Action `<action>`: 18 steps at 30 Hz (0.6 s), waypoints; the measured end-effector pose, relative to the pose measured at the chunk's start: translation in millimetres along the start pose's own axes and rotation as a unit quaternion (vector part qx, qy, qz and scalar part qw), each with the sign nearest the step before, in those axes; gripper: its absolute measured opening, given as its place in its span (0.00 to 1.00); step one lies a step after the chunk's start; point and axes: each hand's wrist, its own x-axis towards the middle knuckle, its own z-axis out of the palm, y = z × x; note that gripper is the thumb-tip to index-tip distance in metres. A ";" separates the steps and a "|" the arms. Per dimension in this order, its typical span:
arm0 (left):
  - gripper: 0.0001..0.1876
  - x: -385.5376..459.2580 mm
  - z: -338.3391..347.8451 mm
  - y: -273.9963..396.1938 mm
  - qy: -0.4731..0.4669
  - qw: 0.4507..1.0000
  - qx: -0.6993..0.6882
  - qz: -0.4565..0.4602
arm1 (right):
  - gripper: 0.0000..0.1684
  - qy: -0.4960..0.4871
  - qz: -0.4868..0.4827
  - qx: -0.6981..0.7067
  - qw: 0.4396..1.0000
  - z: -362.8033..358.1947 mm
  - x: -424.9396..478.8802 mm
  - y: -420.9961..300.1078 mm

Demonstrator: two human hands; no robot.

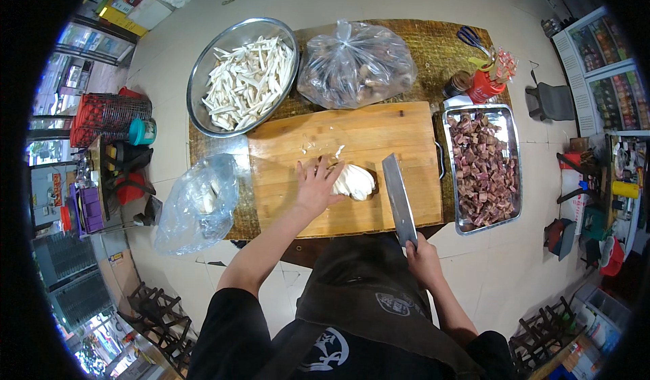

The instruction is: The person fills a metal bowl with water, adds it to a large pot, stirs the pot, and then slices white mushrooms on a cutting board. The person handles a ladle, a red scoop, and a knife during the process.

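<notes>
On the wooden cutting board (284, 146) lies a fanned cluster of white slices (358, 183), seemingly mushroom. My left hand (316, 189) rests at its left end with the fingers spread, thumb and forefinger against the slices. My right hand (424, 260) grips a cleaver (398, 197) by its handle. The broad blade lies over the board's right part, apart from the slices and pointing away from me. Small white scraps (339, 150) lie beyond my left hand.
A steel bowl (192, 103) of white strips stands back left, beside a tied clear bag (358, 70) of brownish food. Left is an open plastic bag (195, 210); right, a metal tray (517, 177) of diced reddish meat. Scissors (472, 38), a jar (458, 84) and a red container (482, 88) sit back right.
</notes>
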 end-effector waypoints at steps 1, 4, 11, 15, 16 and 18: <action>0.50 -0.9 -2.0 0.6 0.008 1.000 -0.004 0.023 | 0.10 -0.004 0.003 -0.008 1.000 0.2 1.6 -2.1; 0.53 -1.8 -3.0 5.0 0.025 0.996 -0.005 0.089 | 0.11 -0.001 0.031 -0.019 0.999 1.2 5.8 -3.1; 0.46 18.9 19.1 36.0 0.083 0.983 -0.071 0.146 | 0.11 -0.002 0.055 -0.012 0.998 3.7 10.2 8.1; 0.34 26.7 31.1 32.5 0.116 0.973 -0.094 0.178 | 0.10 0.009 0.033 -0.008 0.999 2.5 9.0 11.7; 0.31 26.9 31.2 30.2 0.129 0.968 -0.095 0.194 | 0.10 0.008 0.034 -0.010 0.999 2.7 9.6 10.7; 0.29 26.5 31.8 31.5 0.148 0.966 -0.096 0.190 | 0.10 0.006 0.035 -0.019 0.999 1.4 11.2 8.3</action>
